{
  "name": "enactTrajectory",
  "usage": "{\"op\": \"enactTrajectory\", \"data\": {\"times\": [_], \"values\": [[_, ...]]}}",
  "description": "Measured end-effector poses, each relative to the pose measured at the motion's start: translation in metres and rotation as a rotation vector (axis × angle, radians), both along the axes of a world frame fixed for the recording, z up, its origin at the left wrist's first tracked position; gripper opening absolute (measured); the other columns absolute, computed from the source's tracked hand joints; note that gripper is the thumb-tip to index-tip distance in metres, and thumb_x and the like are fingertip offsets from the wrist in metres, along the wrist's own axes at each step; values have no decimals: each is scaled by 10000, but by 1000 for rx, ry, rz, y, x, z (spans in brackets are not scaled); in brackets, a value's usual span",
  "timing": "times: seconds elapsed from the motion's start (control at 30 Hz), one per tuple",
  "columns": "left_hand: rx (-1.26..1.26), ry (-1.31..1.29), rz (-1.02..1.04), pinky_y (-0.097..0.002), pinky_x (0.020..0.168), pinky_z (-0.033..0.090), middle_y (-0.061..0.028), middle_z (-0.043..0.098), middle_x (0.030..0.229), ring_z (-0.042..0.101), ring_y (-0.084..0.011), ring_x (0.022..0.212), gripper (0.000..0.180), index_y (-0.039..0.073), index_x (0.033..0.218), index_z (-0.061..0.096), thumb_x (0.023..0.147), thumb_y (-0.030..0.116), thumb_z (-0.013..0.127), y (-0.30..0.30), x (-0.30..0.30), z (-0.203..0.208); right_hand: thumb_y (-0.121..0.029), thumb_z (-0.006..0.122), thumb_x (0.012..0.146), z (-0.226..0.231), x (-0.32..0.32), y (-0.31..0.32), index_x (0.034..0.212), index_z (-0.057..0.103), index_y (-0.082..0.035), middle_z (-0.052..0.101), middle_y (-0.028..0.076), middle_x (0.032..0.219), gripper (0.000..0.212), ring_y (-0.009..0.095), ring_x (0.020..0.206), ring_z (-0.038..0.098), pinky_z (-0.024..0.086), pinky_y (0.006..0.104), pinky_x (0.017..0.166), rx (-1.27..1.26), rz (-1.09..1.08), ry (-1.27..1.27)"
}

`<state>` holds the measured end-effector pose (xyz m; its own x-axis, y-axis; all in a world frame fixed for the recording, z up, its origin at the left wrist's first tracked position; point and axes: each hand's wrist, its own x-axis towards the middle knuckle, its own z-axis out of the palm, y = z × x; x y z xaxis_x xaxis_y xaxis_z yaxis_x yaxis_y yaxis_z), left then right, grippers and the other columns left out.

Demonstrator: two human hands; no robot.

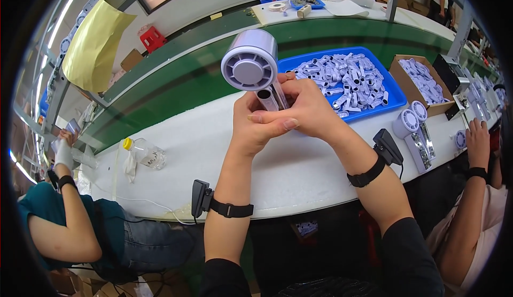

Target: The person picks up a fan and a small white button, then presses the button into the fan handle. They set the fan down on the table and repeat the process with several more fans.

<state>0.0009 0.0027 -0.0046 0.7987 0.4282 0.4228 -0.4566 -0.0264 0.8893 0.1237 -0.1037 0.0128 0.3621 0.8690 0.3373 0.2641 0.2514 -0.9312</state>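
Both hands, left hand [251, 123] and right hand [307, 110], clench the handle of a small white fan [250, 67] raised above the bench, grille facing the person for inspection, blue tray [393, 91] at two o'clock.

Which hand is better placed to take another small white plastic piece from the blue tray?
Probably the right hand. It sits nearest the blue plastic tray of small white plastic pieces, on that side. The left hand holds the handle of the round white handheld fan.
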Motion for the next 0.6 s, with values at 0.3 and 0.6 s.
{"op": "enactTrajectory", "data": {"times": [0.3,0.6], "values": [[-48,-38,-36,-503,1119,571,-255,635,1457,669,-356,1324,1050,-77,1451,578,639,402,1041,2,0,-2,-299,961,763,-9,0,0,993,824,20,777,71,927,417,154,827,726,574,294,777,77,-69,-212],[-215,20,-111,-448,1106,568,-182,669,1435,707,-300,1253,940,-62,1463,591,739,405,968,3,0,4,-386,944,756,-1,1,0,903,800,19,761,78,822,454,177,713,715,572,316,681,-25,-40,-27]]}}
